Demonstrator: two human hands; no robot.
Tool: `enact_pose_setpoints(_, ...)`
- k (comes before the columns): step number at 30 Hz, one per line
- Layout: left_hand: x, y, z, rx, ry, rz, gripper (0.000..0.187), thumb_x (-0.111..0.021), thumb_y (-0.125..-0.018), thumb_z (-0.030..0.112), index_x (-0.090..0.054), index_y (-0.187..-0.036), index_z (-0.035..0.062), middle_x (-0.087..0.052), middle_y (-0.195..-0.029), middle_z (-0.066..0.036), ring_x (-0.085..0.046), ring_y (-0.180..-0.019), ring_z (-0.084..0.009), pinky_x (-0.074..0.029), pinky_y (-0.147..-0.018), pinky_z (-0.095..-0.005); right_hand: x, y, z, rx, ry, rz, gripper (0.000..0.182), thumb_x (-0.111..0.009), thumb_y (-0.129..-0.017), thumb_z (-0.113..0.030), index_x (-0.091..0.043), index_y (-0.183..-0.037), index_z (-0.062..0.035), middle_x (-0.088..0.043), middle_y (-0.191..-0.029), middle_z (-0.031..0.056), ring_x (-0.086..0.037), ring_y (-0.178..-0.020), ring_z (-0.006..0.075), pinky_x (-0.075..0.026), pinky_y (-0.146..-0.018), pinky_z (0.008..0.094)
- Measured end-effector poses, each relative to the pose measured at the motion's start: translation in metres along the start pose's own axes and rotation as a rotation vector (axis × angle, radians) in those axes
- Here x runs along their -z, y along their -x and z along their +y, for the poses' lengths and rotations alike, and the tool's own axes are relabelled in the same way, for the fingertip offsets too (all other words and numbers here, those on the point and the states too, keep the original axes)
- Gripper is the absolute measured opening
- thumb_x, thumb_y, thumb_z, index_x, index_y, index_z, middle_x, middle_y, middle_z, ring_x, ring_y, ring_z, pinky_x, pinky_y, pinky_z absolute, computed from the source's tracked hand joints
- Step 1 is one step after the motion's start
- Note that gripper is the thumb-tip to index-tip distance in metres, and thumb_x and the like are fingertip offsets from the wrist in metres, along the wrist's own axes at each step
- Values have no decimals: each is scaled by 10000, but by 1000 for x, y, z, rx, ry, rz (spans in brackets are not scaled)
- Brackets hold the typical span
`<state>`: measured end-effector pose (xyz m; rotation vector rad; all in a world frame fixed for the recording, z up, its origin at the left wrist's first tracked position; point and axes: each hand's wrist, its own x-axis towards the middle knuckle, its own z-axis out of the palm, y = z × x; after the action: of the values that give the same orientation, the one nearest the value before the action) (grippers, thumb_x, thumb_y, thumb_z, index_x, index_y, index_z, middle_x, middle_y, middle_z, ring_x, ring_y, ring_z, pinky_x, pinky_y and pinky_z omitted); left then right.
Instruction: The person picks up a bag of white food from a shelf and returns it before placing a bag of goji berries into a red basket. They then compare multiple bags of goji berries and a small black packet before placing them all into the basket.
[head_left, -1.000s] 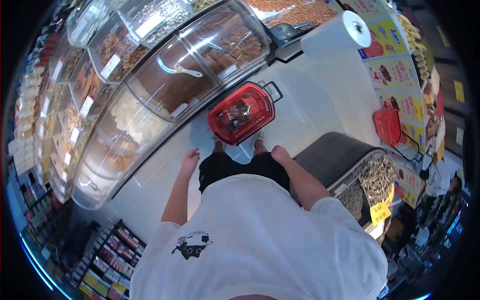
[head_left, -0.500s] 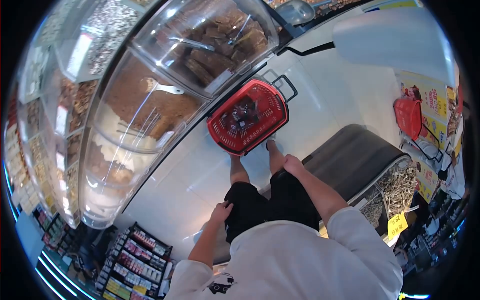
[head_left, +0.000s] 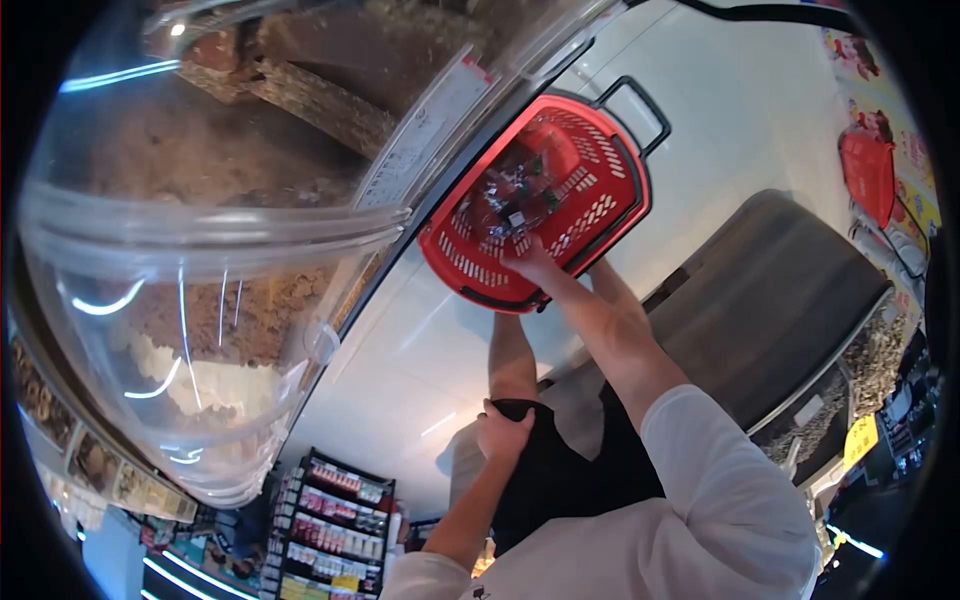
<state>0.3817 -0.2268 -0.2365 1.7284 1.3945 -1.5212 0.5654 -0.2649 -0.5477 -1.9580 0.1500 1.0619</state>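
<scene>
A red perforated shopping basket with black handles stands on the floor in front of my feet. Clear, shiny plastic packages with dark contents lie inside it. My right hand reaches down over the near side of the basket, just below the packages; its fingers are blurred, so I cannot tell whether they grip anything. Against the leg of my black shorts rests my left hand, thumb and fingers apart near the hem by the knee.
Clear-lidded bulk food bins loom close on the left. A dark grey rounded counter is behind me on the right, with dried goods at its end. Another red basket sits far right. A product rack stands lower left.
My right hand has left my knee and gone down into the basket. I have leaned forward, so the basket and the bins look nearer. My left hand stays at the shorts.
</scene>
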Motion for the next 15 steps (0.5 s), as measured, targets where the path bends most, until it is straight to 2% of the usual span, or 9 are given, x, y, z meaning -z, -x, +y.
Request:
enact_pose_setpoints(2, 1, -3, -7, -41, 41, 76, 1021, -760, -728, 594, -382, -1459, -9, -574, -1234, -282, -643, -1070, -436, -547, -888, -492, -7, -27, -15, -40, -113, 1, 866, -840, -769, -136, -311, -1430, 41, -624, -1219, 202, -629, -1162, 304, -537, -971, 377)
enact_pose_setpoints(4, 0, -8, -14, -54, 43, 98, 1009, -757, -734, 589, -385, -1454, -12, -569, -1241, -281, -642, -1071, -437, -548, -886, -493, -6, -40, -37, -72, -223, -1, 926, -855, -761, -150, -266, -1449, 44, -603, -1253, 233, -606, -1205, 320, -524, -1003, 386)
enact_pose_setpoints(6, 6, -9, -15, -80, 58, 109, 977, -753, -748, 566, -393, -1446, -15, -558, -1252, -273, -639, -1067, -436, -548, -883, -492, -4, -53, -48, -470, -465, 25, 1119, -914, -693, -322, -202, -1480, 33, -502, -1387, 289, -524, -1317, 340, -472, -1083, 390)
enact_pose_setpoints(7, 6, -12, -17, -74, 54, 115, 977, -753, -748, 566, -393, -1446, -15, -558, -1252, -273, -639, -1067, -436, -548, -883, -492, -13, -67, -34, -470, -472, 18, 1119, -914, -693, -322, -202, -1480, 33, -502, -1387, 289, -524, -1317, 340, -472, -1083, 390)
enact_pose_setpoints(9, 5, -14, -23, -116, 62, 130, 972, -758, -747, 558, -396, -1444, -15, -560, -1246, -269, -639, -1063, -435, -549, -881, -490, -48, -100, 26, -830, -127, 464, 1092, -990, -587, -321, -393, -1435, 20, -538, -1380, 187, -577, -1208, 303, -479, -1028, 362)
enact_pose_setpoints(11, 5, -11, -32, -114, 47, 151, 958, -763, -747, 549, -405, -1438, -10, -560, -1240, -268, -638, -1060, -435, -546, -885, -495, -67, -127, 95, -760, -179, 501, 1070, -993, -574, -329, -428, -1414, 17, -532, -1395, 184, -579, -1207, 309, -479, -1029, 357)
enact_pose_setpoints(13, -2, -21, -37, -222, 115, 206, 945, -764, -748, 549, -416, -1432, -4, -562, -1237, -268, -635, -1061, -441, -542, -887, -502, -83, -155, 102, -648, -243, 539, 1049, -995, -561, -337, -463, -1394, 14, -527, -1409, 181, -581, -1205, 315, -480, -1029, 352)
enact_pose_setpoints(14, 12, -17, -27, -127, 117, 120, 932, -763, -755, 546, -421, -1429, 2, -561, -1241, -261, -625, -1081, -444, -537, -898, -503, -81, -147, 109, -475, 122, 563, 1050, -998, -549, -328, -468, -1390, 12, -519, -1425, 175, -578, -1213, 312, -474, -1040, 354)
enact_pose_setpoints(15, 7, -18, -26, -122, 117, 123, 932, -763, -755, 546, -421, -1429, 2, -561, -1241, -261, -625, -1081, -444, -537, -898, -503, -87, -134, 113, -313, 475, 569, 1051, -1000, -537, -318, -473, -1385, 10, -510, -1441, 168, -576, -1221, 310, -468, -1051, 356)
